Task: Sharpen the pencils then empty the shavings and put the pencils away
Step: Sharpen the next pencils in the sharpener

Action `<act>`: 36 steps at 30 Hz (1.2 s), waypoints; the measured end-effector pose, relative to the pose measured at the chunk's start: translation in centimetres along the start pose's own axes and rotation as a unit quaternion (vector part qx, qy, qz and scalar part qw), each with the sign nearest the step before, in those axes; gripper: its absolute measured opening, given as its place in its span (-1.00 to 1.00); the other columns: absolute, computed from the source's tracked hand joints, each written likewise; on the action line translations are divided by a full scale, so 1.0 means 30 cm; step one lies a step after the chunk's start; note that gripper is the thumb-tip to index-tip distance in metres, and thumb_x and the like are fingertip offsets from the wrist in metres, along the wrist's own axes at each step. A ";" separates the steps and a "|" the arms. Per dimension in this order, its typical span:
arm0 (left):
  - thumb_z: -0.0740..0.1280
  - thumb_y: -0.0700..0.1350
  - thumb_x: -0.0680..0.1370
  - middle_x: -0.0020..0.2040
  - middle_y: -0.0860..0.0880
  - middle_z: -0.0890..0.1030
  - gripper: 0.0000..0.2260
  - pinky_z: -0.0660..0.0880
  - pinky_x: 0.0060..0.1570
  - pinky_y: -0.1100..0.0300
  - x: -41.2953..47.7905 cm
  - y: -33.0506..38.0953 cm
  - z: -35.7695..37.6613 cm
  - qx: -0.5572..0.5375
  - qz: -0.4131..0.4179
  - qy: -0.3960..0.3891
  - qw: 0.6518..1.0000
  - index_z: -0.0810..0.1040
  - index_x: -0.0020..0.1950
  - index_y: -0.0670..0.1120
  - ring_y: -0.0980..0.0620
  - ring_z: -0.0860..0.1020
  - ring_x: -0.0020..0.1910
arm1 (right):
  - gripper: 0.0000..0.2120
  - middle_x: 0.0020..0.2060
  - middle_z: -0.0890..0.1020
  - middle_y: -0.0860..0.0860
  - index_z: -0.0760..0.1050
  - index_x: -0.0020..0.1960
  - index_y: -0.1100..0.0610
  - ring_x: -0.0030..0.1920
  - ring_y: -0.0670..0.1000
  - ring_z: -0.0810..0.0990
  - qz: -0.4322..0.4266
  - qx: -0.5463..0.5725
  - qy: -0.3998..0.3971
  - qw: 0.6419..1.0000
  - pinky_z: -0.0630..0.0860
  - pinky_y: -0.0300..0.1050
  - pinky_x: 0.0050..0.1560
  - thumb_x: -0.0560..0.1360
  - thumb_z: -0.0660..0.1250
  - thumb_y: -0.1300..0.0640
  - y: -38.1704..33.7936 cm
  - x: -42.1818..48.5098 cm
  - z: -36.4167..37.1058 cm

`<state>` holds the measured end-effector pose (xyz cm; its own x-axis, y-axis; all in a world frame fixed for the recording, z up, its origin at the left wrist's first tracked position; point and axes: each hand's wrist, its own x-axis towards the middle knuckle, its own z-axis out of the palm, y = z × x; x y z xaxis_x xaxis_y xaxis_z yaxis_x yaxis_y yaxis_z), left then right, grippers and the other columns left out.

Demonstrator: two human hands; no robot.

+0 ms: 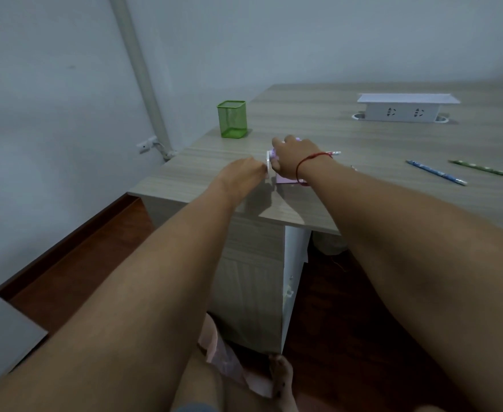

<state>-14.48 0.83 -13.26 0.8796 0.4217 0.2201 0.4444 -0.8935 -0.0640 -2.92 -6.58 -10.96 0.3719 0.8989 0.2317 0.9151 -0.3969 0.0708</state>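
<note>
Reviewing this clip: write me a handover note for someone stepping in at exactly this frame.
Left hand: fingers pinched on the sharpener's white crank.
Right hand: clamped over the purple sharpener, holding it on the desk near the front-left corner.
A pencil sticks out from behind the right hand, apparently in the sharpener.
Blue pencil and green pencil lie loose on the desk to the right; their tips are too small to judge.
Green mesh holder stands at the left edge, seemingly without pencils.
Left: finish sharpening, empty shavings, put pencils in the holder.
</note>
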 end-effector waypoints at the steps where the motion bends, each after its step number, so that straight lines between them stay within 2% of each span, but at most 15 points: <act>1: 0.18 -0.14 0.62 0.02 -0.21 0.62 -0.76 0.48 0.01 0.03 0.007 0.004 0.019 0.020 -0.011 -0.014 1.000 0.58 0.09 -0.23 -0.18 0.59 0.01 | -0.61 0.30 0.45 0.24 0.32 0.36 0.19 0.27 0.26 0.46 -0.001 -0.003 0.001 1.000 0.40 0.08 0.22 0.61 0.05 0.02 -0.003 0.000 0.000; 4: 0.20 -0.15 0.60 0.07 -0.16 0.61 -0.80 0.50 0.04 0.06 0.035 0.000 0.080 0.062 -0.019 -0.031 0.997 0.57 0.10 -0.18 -0.12 0.59 0.04 | -0.61 0.29 0.45 0.23 0.33 0.35 0.19 0.26 0.26 0.47 -0.008 0.004 0.005 1.000 0.41 0.09 0.22 0.61 0.07 0.02 0.001 0.002 0.006; 10: 0.13 -0.11 0.64 0.13 -0.17 0.59 -0.74 0.49 0.06 0.03 0.107 -0.030 0.075 0.100 0.000 -0.059 0.993 0.54 0.17 -0.18 -0.15 0.58 0.11 | -0.64 0.27 0.47 0.21 0.36 0.31 0.19 0.23 0.24 0.49 -0.030 0.020 0.012 0.999 0.40 0.04 0.18 0.60 0.10 0.03 0.022 0.010 0.007; 15: 0.17 -0.11 0.61 0.05 -0.22 0.60 -0.76 0.42 -0.10 0.05 0.169 -0.072 0.013 0.080 0.007 -0.069 0.994 0.55 0.12 -0.19 -0.20 0.58 0.01 | -0.65 0.25 0.48 0.18 0.37 0.28 0.18 0.20 0.25 0.49 -0.034 0.035 0.020 0.999 0.41 0.07 0.18 0.58 0.11 0.02 0.032 0.016 0.023; 17: 0.22 -0.16 0.58 0.01 -0.22 0.61 -0.80 0.38 -0.17 0.07 0.192 -0.083 -0.015 0.107 0.024 -0.055 0.992 0.58 0.09 -0.19 -0.22 0.58 -0.02 | -0.67 0.24 0.49 0.16 0.38 0.26 0.17 0.19 0.24 0.49 -0.028 0.044 0.030 0.998 0.42 0.09 0.18 0.58 0.12 0.02 0.037 0.019 0.031; 20: 0.22 -0.22 0.57 -0.03 -0.25 0.62 -0.82 0.43 -0.17 0.01 0.199 -0.093 -0.045 0.119 0.054 -0.009 0.991 0.60 0.04 -0.21 -0.26 0.59 -0.04 | -0.65 0.27 0.47 0.15 0.37 0.28 0.16 0.21 0.24 0.49 -0.021 0.043 0.022 0.999 0.40 0.08 0.20 0.58 0.12 0.01 0.033 0.021 0.026; 26: 0.19 -0.28 0.58 -0.07 -0.28 0.61 -0.80 0.44 -0.21 -0.05 0.187 -0.102 -0.039 0.115 0.049 0.059 0.990 0.61 0.04 -0.21 -0.31 0.59 -0.06 | -0.64 0.32 0.45 0.13 0.35 0.33 0.15 0.28 0.23 0.46 0.007 0.038 0.020 0.999 0.37 0.06 0.26 0.59 0.11 0.03 0.010 0.011 0.024; 32: 0.16 -0.28 0.57 -0.05 -0.22 0.62 -0.83 0.41 -0.28 0.00 0.193 -0.107 -0.061 0.139 0.065 0.107 0.982 0.54 0.05 -0.20 -0.27 0.60 -0.06 | -0.61 0.32 0.45 0.12 0.33 0.37 0.13 0.28 0.24 0.46 0.027 0.034 0.007 0.999 0.39 0.08 0.27 0.60 0.09 0.02 0.006 0.020 0.016; 36: 0.16 -0.23 0.60 -0.03 -0.20 0.62 -0.82 0.43 -0.26 -0.01 0.177 -0.117 -0.065 0.119 0.065 0.144 0.980 0.53 0.11 -0.17 -0.26 0.60 -0.07 | -0.61 0.33 0.44 0.13 0.32 0.39 0.12 0.30 0.23 0.45 0.035 0.023 -0.008 0.999 0.39 0.07 0.27 0.61 0.07 0.01 0.000 0.034 0.007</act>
<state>-11.70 5.92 -9.97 0.8620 0.2158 0.4587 0.3896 -0.8609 -0.3272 -2.51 -5.61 -10.92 0.4366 0.8725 0.2194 0.8931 -0.4497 0.0111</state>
